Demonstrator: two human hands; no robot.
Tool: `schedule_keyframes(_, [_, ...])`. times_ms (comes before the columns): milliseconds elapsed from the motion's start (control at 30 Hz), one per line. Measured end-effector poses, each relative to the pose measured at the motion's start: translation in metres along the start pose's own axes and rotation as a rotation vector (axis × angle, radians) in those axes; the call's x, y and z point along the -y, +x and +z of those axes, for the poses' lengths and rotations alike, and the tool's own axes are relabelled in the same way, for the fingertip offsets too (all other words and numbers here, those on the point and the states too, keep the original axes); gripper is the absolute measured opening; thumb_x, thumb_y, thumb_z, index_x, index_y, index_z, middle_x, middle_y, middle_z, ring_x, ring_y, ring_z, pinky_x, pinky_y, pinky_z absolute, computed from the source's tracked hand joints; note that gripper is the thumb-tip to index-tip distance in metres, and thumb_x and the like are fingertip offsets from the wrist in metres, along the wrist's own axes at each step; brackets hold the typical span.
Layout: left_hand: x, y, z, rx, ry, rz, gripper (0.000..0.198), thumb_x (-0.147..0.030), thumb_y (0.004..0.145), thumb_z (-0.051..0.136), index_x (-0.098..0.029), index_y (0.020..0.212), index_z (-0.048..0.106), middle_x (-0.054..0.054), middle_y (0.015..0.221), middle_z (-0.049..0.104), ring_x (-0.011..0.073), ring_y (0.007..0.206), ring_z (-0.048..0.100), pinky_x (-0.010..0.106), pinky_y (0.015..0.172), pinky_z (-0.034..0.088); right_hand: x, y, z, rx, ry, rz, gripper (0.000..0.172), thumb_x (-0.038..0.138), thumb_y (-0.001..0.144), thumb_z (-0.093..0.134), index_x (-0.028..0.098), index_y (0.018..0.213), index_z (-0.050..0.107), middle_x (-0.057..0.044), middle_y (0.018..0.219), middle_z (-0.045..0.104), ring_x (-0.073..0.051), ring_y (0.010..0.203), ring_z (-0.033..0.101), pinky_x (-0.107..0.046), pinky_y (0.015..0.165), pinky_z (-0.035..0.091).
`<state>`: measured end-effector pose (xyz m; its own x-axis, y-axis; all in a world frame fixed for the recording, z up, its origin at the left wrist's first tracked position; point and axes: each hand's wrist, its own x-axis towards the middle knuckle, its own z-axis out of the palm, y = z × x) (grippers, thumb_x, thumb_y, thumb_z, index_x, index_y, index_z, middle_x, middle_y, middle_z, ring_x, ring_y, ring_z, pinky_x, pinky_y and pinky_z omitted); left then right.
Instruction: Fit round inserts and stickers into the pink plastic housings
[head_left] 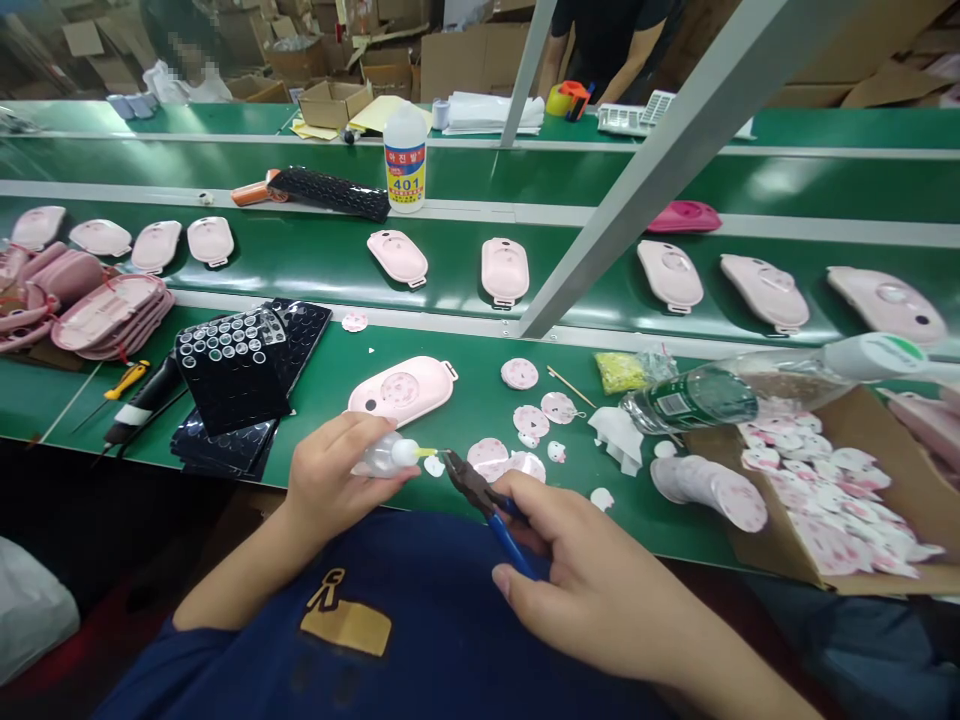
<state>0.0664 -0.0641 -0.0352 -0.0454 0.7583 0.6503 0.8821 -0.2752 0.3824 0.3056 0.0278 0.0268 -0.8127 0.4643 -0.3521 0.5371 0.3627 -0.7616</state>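
Observation:
My left hand [334, 475] is closed round a small clear glue bottle [390, 455] whose yellow nozzle points right. My right hand [577, 575] grips blue-handled pliers [480, 495], their jaws up against the nozzle tip, beside a small white round piece [434, 465]. Just beyond lies a pink oval shell [405, 390] with a round patterned disc on it. Several pink-and-white round discs [525, 415] lie loose on the green table to the right.
A cardboard box [885, 500] of discs and a lying plastic bottle [697, 395] sit right. Black trays of round pads [240, 370], a screwdriver [124, 380] and stacked pink shells [105, 315] sit left. Pink shells ride the conveyor [315, 255]; a 401 glue bottle [406, 160] stands behind. Another person [607, 40] stands opposite.

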Motion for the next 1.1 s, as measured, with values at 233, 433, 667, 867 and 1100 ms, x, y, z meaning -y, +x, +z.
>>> schedule_keyframes(233, [0.000,0.000,0.000,-0.008,0.005,0.001,0.036,-0.040,0.084,0.075,-0.019,0.110,0.062,0.008,0.089,0.071,0.0194,0.077,0.067,0.029,0.070,0.054,-0.001,0.000,-0.001,-0.068,0.011,-0.045,0.006,0.025,0.079,0.047,0.023,0.080,0.042,0.003,0.070,0.048,-0.012,0.059,0.040,-0.026,0.053,0.031])
schedule_keyframes(433, [0.010,-0.003,-0.001,-0.069,0.067,-0.005,0.037,-0.035,0.082,0.078,-0.018,0.110,0.062,0.007,0.089,0.070,0.0191,0.077,0.066,0.029,0.072,0.054,-0.004,-0.001,-0.008,-0.084,0.028,-0.028,0.009,0.027,0.076,0.048,0.023,0.080,0.041,0.003,0.071,0.047,-0.013,0.060,0.041,-0.026,0.054,0.033])
schedule_keyframes(667, [0.004,-0.002,0.001,-0.043,0.023,0.013,0.037,-0.035,0.083,0.077,-0.018,0.112,0.062,0.008,0.089,0.071,0.0201,0.078,0.067,0.029,0.070,0.054,0.002,0.004,-0.002,0.017,-0.001,0.003,0.015,0.026,0.075,0.054,0.022,0.086,0.045,0.002,0.078,0.055,-0.014,0.064,0.047,-0.027,0.057,0.034])
schedule_keyframes(867, [0.003,-0.002,0.003,-0.044,0.020,0.021,0.037,-0.032,0.081,0.079,-0.017,0.111,0.063,0.008,0.088,0.071,0.0202,0.077,0.066,0.030,0.071,0.053,0.000,0.006,-0.001,0.003,-0.016,-0.006,0.010,0.019,0.079,0.050,0.022,0.088,0.050,0.005,0.070,0.049,-0.012,0.060,0.043,-0.025,0.055,0.033])
schedule_keyframes(1100, [0.002,-0.003,0.004,-0.038,0.056,0.032,0.035,-0.033,0.083,0.077,-0.017,0.111,0.063,0.009,0.088,0.071,0.0211,0.077,0.067,0.031,0.070,0.054,0.000,0.009,-0.001,-0.014,-0.030,-0.013,0.011,0.019,0.076,0.054,0.022,0.083,0.046,0.005,0.070,0.048,-0.011,0.058,0.042,-0.025,0.052,0.031])
